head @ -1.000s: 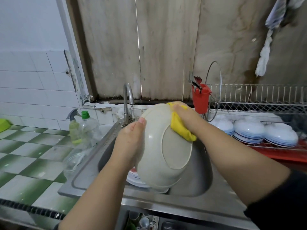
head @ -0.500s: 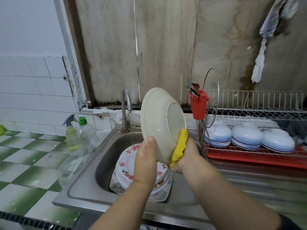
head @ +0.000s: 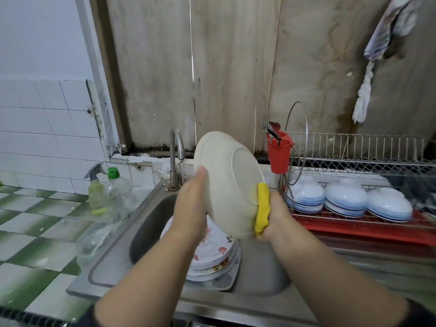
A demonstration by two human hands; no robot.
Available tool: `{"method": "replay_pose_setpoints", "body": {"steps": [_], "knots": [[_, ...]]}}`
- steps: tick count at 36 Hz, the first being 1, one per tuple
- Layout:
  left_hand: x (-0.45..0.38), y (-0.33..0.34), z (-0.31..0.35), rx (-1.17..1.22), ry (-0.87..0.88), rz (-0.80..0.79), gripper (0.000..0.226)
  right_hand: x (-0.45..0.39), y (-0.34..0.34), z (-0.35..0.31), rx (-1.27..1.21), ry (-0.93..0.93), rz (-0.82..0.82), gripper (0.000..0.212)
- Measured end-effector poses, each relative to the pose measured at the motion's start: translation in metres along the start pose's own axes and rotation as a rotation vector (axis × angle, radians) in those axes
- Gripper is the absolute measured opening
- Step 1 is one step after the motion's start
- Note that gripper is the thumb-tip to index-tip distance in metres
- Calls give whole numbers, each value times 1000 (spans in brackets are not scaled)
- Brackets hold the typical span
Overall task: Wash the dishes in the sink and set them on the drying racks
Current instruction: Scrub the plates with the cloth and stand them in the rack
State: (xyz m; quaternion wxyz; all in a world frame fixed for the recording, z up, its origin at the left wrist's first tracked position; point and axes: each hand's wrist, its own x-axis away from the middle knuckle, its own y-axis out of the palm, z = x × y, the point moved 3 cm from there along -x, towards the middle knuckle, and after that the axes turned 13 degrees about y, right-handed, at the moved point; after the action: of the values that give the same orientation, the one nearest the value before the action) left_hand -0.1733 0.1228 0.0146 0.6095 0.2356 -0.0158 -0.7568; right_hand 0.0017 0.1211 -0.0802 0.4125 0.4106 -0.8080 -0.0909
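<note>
I hold a cream bowl (head: pixel 224 175) tilted on edge above the steel sink (head: pixel 151 215), its underside facing me. My left hand (head: pixel 192 201) grips its left rim. My right hand (head: pixel 274 215) presses a yellow sponge (head: pixel 262 208) against the bowl's lower right rim. Below the bowl, a stack of flowered plates (head: pixel 212 253) lies in the sink basin. A thin stream of water runs from the tap (head: pixel 177 147) behind the bowl.
A wire drying rack (head: pixel 358 159) on a red tray stands to the right, holding three piles of upturned blue-and-white bowls (head: pixel 344 197) and a red cutlery cup (head: pixel 279 153). A spray bottle (head: pixel 95 190), a green-capped bottle (head: pixel 118 190) and a glass bowl (head: pixel 92 241) sit left of the sink.
The sponge went from the bowl's top rim down to its lower right rim. The bowl rose and turned more upright, uncovering the plates in the sink.
</note>
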Motion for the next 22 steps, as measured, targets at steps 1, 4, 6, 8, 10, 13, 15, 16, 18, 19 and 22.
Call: {"method": "replay_pose_setpoints", "body": {"steps": [1, 4, 6, 8, 10, 13, 15, 16, 18, 19, 22], "knots": [[-7, 1, 7, -22, -15, 27, 41, -9, -2, -10, 31, -25, 31, 36], [-15, 6, 21, -218, 57, 67, 42, 1, 6, -15, 43, -4, 20, 32], [-2, 14, 22, -302, 143, 16, 49, 16, 11, -1, -16, 105, 17, 43], [13, 22, 9, -319, 162, -74, 49, 29, 22, 15, -56, 201, -15, 45], [27, 28, -6, -311, 155, -192, 36, 31, 28, 23, -104, 223, -41, 50], [34, 28, -28, -376, 251, -390, 32, 42, 35, 24, -209, 174, -84, 42], [32, 23, -39, -399, 274, -476, 38, 46, 33, 19, -281, 196, -122, 30], [30, 20, -45, -420, 299, -507, 46, 45, 33, 16, -267, 189, -143, 28], [27, 17, -54, -489, 380, -569, 57, 48, 35, 9, -210, 154, -160, 41], [26, 17, -56, -520, 433, -593, 61, 48, 34, 6, -168, 165, -155, 54], [26, 16, -51, -598, 664, -621, 60, 68, 31, -6, -90, 201, -322, 78]]}}
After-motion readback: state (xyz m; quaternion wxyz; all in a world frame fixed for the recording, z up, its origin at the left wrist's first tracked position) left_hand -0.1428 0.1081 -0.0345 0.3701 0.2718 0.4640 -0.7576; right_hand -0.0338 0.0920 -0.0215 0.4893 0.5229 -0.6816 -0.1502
